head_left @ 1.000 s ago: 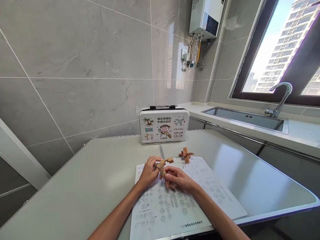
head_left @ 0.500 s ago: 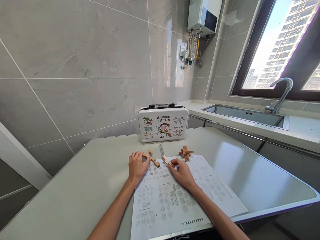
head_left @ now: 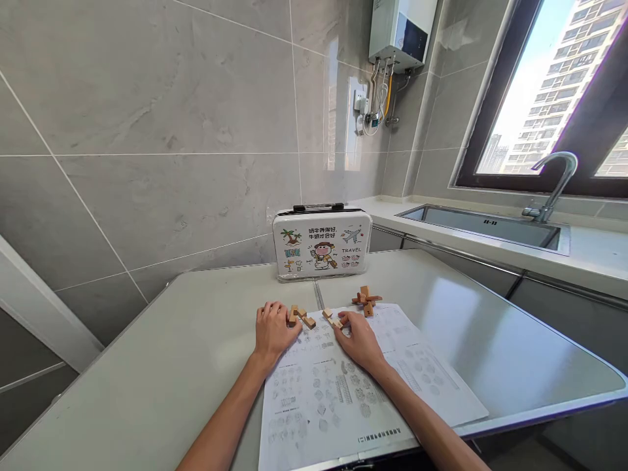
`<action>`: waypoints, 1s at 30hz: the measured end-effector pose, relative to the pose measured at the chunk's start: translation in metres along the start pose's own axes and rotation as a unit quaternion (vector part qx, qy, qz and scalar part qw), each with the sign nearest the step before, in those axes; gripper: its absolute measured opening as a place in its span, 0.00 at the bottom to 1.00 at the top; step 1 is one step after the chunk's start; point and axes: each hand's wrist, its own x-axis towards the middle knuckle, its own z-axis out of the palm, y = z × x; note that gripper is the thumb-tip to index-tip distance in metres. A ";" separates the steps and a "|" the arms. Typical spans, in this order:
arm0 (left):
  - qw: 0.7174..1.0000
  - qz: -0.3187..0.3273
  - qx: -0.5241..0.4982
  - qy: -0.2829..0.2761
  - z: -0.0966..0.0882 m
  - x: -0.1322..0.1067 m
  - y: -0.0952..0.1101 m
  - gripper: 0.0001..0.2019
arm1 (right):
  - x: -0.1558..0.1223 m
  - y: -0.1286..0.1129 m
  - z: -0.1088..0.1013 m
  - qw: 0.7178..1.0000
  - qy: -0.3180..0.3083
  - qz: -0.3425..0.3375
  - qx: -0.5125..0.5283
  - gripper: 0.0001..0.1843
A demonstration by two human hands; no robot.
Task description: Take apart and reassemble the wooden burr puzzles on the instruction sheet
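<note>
My left hand (head_left: 273,332) has its fingers closed on a small notched wooden puzzle piece (head_left: 293,315) at the sheet's top left corner. Right beside that piece lies another notched wooden piece (head_left: 309,321). My right hand (head_left: 362,341) pinches a paler wooden puzzle piece (head_left: 328,315) at its near end, low over the paper. Beyond the right hand stands a reddish-brown cluster of interlocked wooden pieces (head_left: 367,298). Under both hands spreads a printed sheet (head_left: 343,418) with small grey diagrams.
A white cartoon-printed case (head_left: 321,245) with a black handle stands at the table's back. The pale table (head_left: 147,373) has a seam down its middle. To the right are a counter with a sink (head_left: 490,226) and a faucet (head_left: 559,183).
My left hand has turned its wooden piece more upright and drawn it nearer the middle piece. My right hand has shifted slightly, and its piece lies a little further right.
</note>
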 end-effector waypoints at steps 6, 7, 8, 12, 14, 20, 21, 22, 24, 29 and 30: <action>0.998 0.030 -0.050 -0.038 -0.004 -0.002 0.010 0.11 | -0.001 0.000 0.002 1.000 0.006 -0.014 -0.015 0.05; 0.997 0.034 -0.061 -0.038 -0.004 -0.003 0.011 0.10 | -0.001 0.000 0.002 1.000 0.006 -0.016 -0.015 0.05; 0.996 0.038 -0.075 -0.038 -0.003 -0.003 0.012 0.09 | -0.001 0.000 0.002 1.000 0.007 -0.018 -0.016 0.05; 0.986 0.062 -0.142 -0.056 0.007 -0.002 0.011 0.26 | 0.000 0.002 0.004 1.000 0.006 -0.024 -0.019 0.05; 0.980 0.059 -0.174 -0.081 0.013 -0.002 0.009 0.33 | 0.000 0.003 0.005 0.999 0.009 -0.025 -0.019 0.04; 0.959 0.026 -0.241 -0.149 0.021 -0.003 0.004 0.38 | 0.001 0.005 0.006 0.999 0.014 -0.034 -0.020 0.05; 0.957 0.024 -0.244 -0.152 0.021 -0.003 0.004 0.39 | 0.001 0.005 0.006 0.999 0.012 -0.035 -0.022 0.05; 0.956 0.021 -0.246 -0.155 0.020 -0.003 0.004 0.39 | 0.001 0.005 0.006 0.999 0.011 -0.036 -0.023 0.06; 0.954 0.016 -0.250 -0.163 0.017 -0.003 0.005 0.39 | 0.001 0.004 0.006 0.999 0.007 -0.038 -0.025 0.07; 0.943 0.037 -0.276 -0.181 0.013 -0.003 0.011 0.38 | 0.000 -0.002 0.004 0.999 -0.007 -0.045 -0.017 0.08; 0.941 0.045 -0.280 -0.182 0.013 -0.003 0.012 0.38 | -0.001 -0.004 0.003 0.999 -0.010 -0.047 -0.013 0.09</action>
